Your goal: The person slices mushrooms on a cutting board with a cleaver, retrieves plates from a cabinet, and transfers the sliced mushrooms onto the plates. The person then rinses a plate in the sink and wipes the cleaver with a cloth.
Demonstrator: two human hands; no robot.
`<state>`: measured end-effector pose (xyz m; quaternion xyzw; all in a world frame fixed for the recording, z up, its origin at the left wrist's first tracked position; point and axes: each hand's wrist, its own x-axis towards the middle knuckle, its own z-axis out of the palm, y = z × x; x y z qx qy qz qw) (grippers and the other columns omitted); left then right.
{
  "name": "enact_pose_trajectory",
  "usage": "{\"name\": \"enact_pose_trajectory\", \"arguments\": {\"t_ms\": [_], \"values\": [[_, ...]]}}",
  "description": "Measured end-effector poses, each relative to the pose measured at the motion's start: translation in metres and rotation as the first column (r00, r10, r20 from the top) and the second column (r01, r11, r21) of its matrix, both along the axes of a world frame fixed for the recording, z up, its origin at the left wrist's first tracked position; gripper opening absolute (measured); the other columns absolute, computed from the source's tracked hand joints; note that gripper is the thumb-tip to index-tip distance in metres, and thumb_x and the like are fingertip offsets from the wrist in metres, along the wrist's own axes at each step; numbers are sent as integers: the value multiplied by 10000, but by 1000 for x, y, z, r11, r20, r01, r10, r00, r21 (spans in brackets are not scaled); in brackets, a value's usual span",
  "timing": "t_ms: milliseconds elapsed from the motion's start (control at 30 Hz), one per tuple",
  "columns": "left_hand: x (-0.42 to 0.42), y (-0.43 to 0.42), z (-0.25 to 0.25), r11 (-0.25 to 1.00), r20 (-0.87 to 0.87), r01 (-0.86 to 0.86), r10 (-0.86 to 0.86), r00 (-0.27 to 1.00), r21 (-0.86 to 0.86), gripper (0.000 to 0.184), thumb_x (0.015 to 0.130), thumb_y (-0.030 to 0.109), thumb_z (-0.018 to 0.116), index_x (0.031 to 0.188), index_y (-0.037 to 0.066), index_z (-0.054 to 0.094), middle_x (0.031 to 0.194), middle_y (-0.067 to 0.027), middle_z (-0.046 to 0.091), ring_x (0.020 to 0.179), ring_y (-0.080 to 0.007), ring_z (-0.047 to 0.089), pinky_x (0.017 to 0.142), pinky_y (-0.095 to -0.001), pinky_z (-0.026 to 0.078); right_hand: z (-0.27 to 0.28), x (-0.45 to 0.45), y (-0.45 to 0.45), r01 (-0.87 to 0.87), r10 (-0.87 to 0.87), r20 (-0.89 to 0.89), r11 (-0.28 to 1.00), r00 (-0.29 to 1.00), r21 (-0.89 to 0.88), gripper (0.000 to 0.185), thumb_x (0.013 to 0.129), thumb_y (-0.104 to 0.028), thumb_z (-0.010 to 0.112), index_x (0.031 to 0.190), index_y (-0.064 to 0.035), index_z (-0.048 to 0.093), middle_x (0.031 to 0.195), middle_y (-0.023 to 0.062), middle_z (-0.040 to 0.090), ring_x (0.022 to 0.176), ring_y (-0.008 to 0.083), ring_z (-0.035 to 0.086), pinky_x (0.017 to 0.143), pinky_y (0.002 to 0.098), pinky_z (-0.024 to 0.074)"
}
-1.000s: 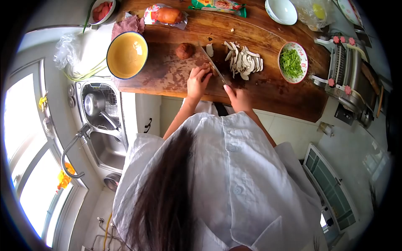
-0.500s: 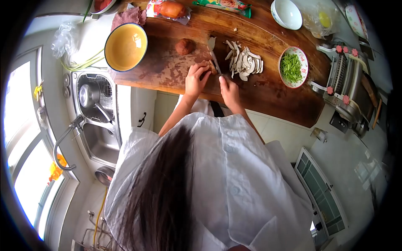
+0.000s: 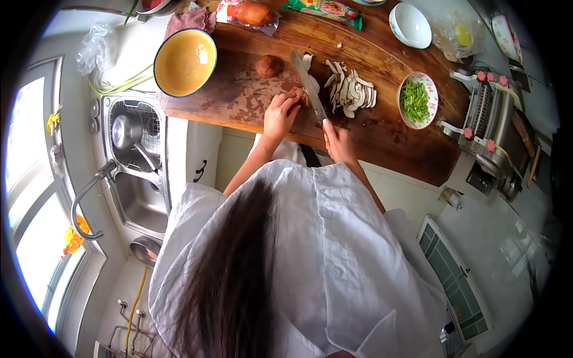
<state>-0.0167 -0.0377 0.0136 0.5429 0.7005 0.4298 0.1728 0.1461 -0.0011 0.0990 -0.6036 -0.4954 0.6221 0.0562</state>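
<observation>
My left hand presses a brown mushroom against the wooden board, its fingers closed over the near side. In my right hand is a kitchen knife, gripped by the handle, its broad blade pointing away from me just right of that mushroom. A pale slice lies against the far part of the blade. To the right of the knife is a pile of mushroom slices. Another brown, rounded mushroom rests whole beyond my left hand.
A yellow bowl stands at the left, and a bowl of chopped greens at the right. Food packets and a white bowl are at the back. A sink lies left, a metal hand-cranked machine right.
My right hand has shifted right and slightly toward me, and the knife has turned to show more of its blade. My left hand stays on the mushroom. The view has moved slightly.
</observation>
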Motion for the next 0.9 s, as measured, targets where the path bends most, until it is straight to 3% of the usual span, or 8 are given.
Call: {"name": "enact_pose_trajectory", "arguments": {"t_ms": [67,133,233,433,533,600,700,900], "values": [[-1,1,4,998,-17,1,-2,1000,-66,183,679,62,653,858,57,613,852,-62,576,785,-258,536,675,-333,468,-4,4,-4,-76,78,93,997,993,-23,459,878,-418,452,675,-13,526,549,78,503,481,172,495,469,306,373],[-1,0,-4,998,-16,3,-4,1000,-58,189,678,69,659,863,58,619,842,-62,577,781,-253,541,673,-329,468,-5,0,-13,-232,143,251,899,957,372,485,850,-458,466,783,6,590,667,199,576,627,339,573,565,385,424],[-2,1,-4,996,-19,13,-15,1000,-86,186,676,74,664,858,58,627,825,-63,577,769,-247,543,668,-323,467,-2,-14,-14,-253,155,326,924,933,285,477,838,-466,472,857,-11,613,765,244,576,762,415,552,638,419,434],[-1,0,-8,998,-8,9,-9,1000,-65,174,676,72,662,846,50,630,818,-67,576,763,-253,541,669,-324,465,-35,15,-29,-134,89,142,928,986,348,474,840,-437,488,825,26,588,745,250,573,751,415,555,632,414,428],[-2,1,-8,998,-4,26,-26,1000,-59,184,678,74,663,858,48,631,825,-69,578,769,-257,541,675,-325,465,-59,9,-21,-188,124,195,917,973,353,445,845,-406,496,831,33,564,693,237,559,669,399,550,598,401,420],[-4,-1,-4,998,-11,30,-31,999,-56,192,679,76,664,866,48,631,830,-70,580,772,-259,542,679,-324,466,-66,-3,-18,-13,30,-35,911,999,412,408,902,-337,441,638,-30,485,477,21,426,420,125,433,414,273,330],[-4,0,2,998,-20,32,-33,999,-48,164,694,78,647,855,59,621,829,-61,562,781,-253,537,662,-338,473,-54,-8,-12,181,-132,-235,964,963,197,422,918,-370,397,616,-78,438,472,-29,375,383,48,357,358,216,263],[-1,-2,-2,1000,-12,-2,2,1000,-23,169,700,71,641,867,62,622,839,-51,583,775,-243,544,655,-329,478,5,-7,-11,185,-190,-170,982,967,-47,378,913,-317,431,634,-63,456,519,-25,386,439,57,371,412,217,286]]}}
